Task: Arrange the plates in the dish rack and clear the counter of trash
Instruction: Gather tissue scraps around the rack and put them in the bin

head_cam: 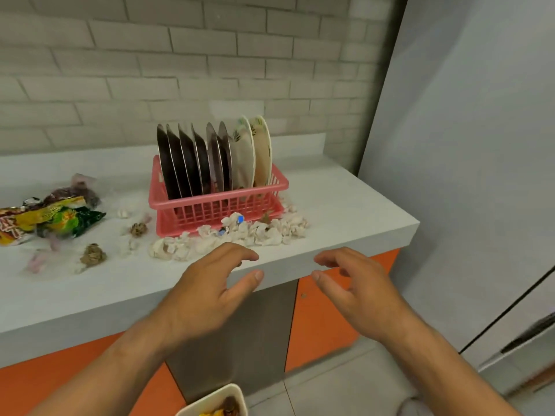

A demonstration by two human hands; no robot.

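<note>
A person's left hand (207, 295) and right hand (360, 289), both empty with fingers loosely spread, hover at the counter's (345, 205) front edge, plates (192, 157) standing upright in the pink dish rack (210, 202) at 12 o'clock, crumpled paper scraps (240, 232) at its 6 o'clock, snack wrappers (51, 220) at its 9 o'clock.

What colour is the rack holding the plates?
Pink: the dish rack is pink slatted plastic, seen clearly in the head view.

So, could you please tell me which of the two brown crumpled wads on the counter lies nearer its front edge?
The larger brown wad, left of the white paper heap; the other brown wad sits further back, beside the pink rack.
</note>
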